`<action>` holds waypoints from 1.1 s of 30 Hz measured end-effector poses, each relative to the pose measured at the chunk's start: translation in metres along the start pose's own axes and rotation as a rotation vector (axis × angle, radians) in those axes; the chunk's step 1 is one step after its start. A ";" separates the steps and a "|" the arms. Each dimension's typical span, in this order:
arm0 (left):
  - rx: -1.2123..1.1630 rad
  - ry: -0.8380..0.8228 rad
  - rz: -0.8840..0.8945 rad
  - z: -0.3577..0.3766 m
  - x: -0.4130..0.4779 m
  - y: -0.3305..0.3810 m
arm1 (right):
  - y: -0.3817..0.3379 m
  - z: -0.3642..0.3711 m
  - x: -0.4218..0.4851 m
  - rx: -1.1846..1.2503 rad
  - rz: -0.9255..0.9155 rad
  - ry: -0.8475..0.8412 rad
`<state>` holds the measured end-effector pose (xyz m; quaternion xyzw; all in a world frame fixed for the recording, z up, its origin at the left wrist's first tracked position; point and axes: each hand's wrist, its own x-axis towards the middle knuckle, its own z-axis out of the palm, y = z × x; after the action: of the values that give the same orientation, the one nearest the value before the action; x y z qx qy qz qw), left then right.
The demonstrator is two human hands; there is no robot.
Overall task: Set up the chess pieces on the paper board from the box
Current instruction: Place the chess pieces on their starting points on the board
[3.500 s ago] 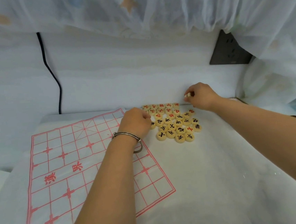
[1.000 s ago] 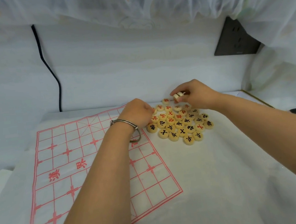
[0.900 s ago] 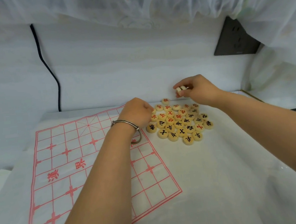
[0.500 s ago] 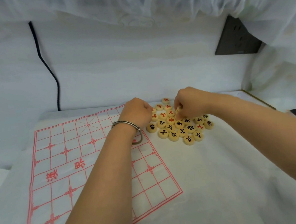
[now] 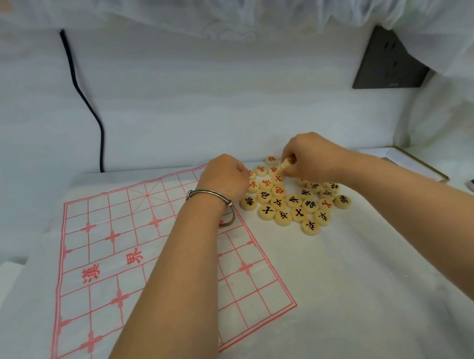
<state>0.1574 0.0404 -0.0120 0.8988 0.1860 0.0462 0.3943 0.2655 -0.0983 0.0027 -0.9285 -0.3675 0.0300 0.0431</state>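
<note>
Between the left hand [image 5: 225, 177] and the right hand [image 5: 312, 157], at the table's [image 5: 357, 298] far side, the round chess pieces [image 5: 293, 203] lie face up in a tight cluster. The right hand, curled, pinches a single piece [image 5: 286, 163] tilted on edge just above the cluster. The left hand is curled at the cluster's left edge, and I cannot tell whether it holds anything; the paper board [image 5: 115, 249] lies flat beneath the left forearm.

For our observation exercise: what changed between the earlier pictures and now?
The right hand moved left across the pile, from its far right corner to its far middle, and pinches a pale piece. The left hand stayed at the pile's left edge; the paper board still holds no pieces.
</note>
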 end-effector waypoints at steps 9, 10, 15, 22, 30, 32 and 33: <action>-0.028 0.001 -0.010 0.001 0.000 0.001 | -0.015 0.001 0.007 -0.165 -0.123 -0.193; -0.028 -0.004 -0.014 0.001 0.000 0.002 | -0.015 0.000 0.008 -0.183 -0.127 -0.208; -0.021 -0.015 -0.025 0.001 0.003 0.000 | -0.016 -0.001 0.010 -0.186 -0.164 -0.221; 0.022 0.022 -0.018 0.000 0.005 0.000 | -0.010 0.000 0.014 -0.098 -0.125 -0.189; 0.033 -0.015 -0.001 0.003 0.007 0.002 | 0.006 -0.003 0.038 0.225 0.031 0.065; 0.030 -0.016 0.000 0.004 0.007 0.002 | 0.004 -0.001 0.039 0.227 0.035 -0.004; 0.027 -0.013 0.001 0.004 0.008 0.002 | 0.002 -0.001 0.040 0.230 0.033 -0.024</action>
<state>0.1659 0.0394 -0.0142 0.9044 0.1834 0.0380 0.3834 0.2960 -0.0729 0.0022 -0.9230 -0.3466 0.0836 0.1445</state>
